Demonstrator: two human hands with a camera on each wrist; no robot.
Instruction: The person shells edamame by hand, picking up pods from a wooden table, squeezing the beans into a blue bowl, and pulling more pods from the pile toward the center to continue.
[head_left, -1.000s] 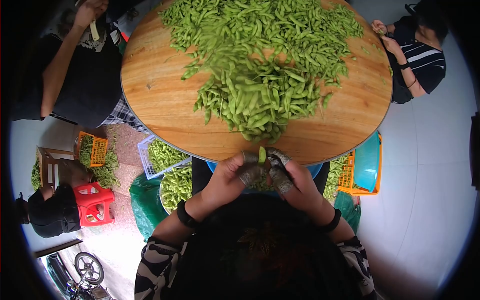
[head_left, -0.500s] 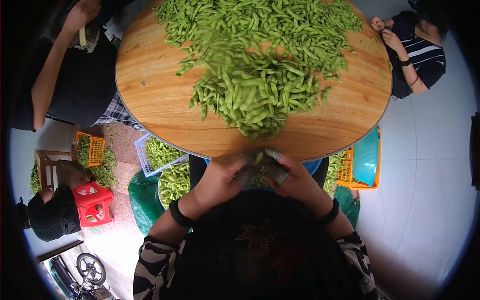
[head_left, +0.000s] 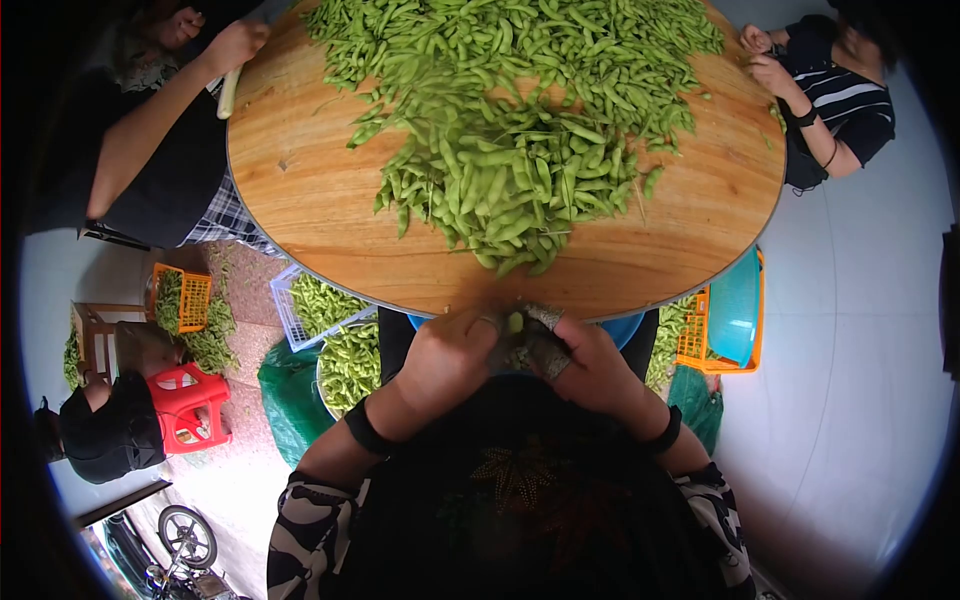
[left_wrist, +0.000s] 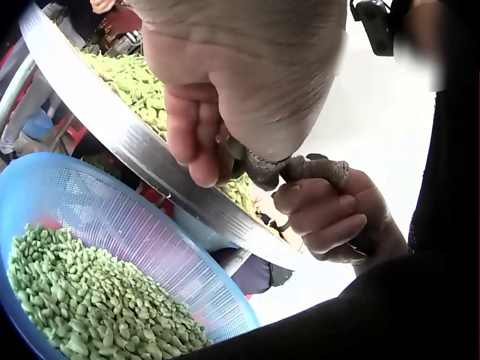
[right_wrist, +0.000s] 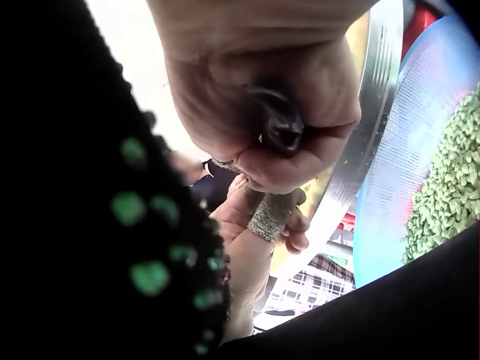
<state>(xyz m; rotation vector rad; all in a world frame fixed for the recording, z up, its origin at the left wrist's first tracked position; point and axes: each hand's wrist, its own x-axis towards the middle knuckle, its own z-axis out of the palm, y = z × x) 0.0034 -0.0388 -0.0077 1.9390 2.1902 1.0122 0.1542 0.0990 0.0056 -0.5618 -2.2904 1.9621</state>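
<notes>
Below us in the head view, we see a short green bean pod [head_left: 516, 322] pinched in the fingers of the left hand [head_left: 455, 355], near the edge of a round, wood-grained table [head_left: 330, 220]. Blur softens the fingertips. The right hand [head_left: 590, 362], wearing mottled grey finger covers [head_left: 544, 318], has its tips just beside the pod. On the tabletop we see a broad heap of green pods [head_left: 500, 180].

From the left wrist, we see the left fingers curled inward and the covered tips of both hands meeting; a blue mesh plastic colander [left_wrist: 135, 217] holds pale green shelled beans [left_wrist: 97, 300].

From the right wrist, we see the right fingers curled about a dark, glossy object [right_wrist: 281, 124] in the palm; we cannot tell what it is, nor whether these fingers also touch the pod.
</notes>
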